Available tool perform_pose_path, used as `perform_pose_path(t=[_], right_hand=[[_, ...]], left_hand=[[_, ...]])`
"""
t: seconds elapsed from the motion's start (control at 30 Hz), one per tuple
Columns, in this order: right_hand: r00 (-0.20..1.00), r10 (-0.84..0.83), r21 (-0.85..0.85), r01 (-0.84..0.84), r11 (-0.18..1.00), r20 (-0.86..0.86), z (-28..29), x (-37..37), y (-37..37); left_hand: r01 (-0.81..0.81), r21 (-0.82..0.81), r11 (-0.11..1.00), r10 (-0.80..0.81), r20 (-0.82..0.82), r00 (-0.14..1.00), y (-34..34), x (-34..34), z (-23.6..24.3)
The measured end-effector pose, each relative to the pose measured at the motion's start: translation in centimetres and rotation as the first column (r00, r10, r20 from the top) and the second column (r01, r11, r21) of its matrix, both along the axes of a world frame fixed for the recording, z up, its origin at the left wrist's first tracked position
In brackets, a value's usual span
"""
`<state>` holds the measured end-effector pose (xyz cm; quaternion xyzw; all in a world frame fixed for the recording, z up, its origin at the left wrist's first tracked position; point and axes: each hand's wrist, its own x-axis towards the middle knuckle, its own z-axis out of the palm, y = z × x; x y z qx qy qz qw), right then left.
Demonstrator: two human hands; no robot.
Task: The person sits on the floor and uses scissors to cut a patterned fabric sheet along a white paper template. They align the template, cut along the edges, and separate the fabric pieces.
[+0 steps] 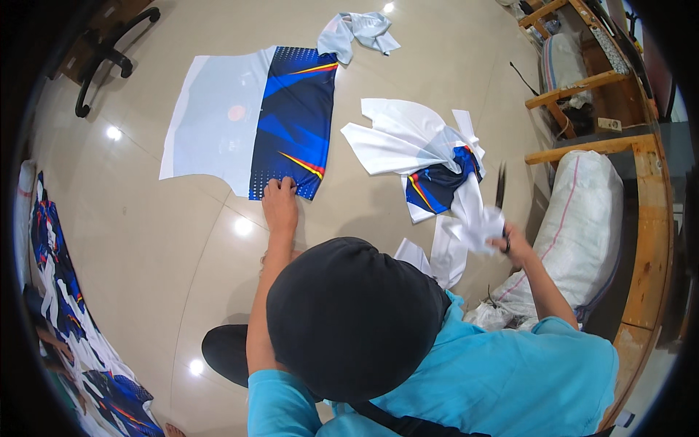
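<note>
My left hand (280, 198) rests on the lower edge of a fabric panel (295, 120) on the floor, fingers laid over its printed part. That panel is pale on its left and dark blue with red and yellow streaks on its right. Out to the right, my right hand (515, 245) is closed round a pair of scissors (501, 188), black blades pointing away from me. Blurred white fabric (477, 226) hangs beside that hand; whether the fingers touch it I cannot tell. Nearby lies a crumpled heap of white and blue fabric (429, 156).
Pale crumpled cloth (353, 33) lies at the far side of the tiled floor. Stuffed white sacks (582, 218) and a wooden frame (644, 218) line the right. A wheeled chair base (109, 58) stands far left. Printed fabrics (69, 298) lie at left, near another person's hands (58, 346).
</note>
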<state>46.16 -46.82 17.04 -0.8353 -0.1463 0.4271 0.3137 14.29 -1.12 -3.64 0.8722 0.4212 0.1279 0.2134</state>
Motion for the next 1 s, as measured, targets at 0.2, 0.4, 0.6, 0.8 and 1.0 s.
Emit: perform_pose_path(t=[0.2, 0.4, 0.6, 0.8, 1.0], right_hand=[[0.924, 0.096, -0.149, -0.161, 0.976, -0.37, -3.9, -5.3, -5.1], [0.995, -0.037, -0.044, 0.033, 0.998, -0.088, -10.6, -8.0, 0.9], [0.921, 0.337, -0.113, -0.321, 0.94, 0.194, -13.7, -10.7, 9.4], [0.915, 0.216, 0.049, -0.247, 0.968, 0.342, -16.1, -14.1, 12.1], [0.832, 0.298, -0.057, -0.308, 0.95, 0.468, -16.0, -14.4, 11.0]], left_hand=[[0.043, -0.058, 0.997, -0.042, 0.008, 0.999, 0.6, -10.1, 2.5], [-0.343, 0.189, 0.92, 0.39, -0.348, 0.853, 6.3, -29.4, 4.2], [-0.47, 0.227, 0.853, 0.507, -0.149, 0.849, 7.6, -31.9, 4.9], [-0.21, 0.045, 0.977, 0.209, 0.023, 0.978, 6.2, -18.8, 3.6], [0.011, -0.013, 1.0, -0.01, 0.046, 0.999, 7.0, -10.0, 2.4]])
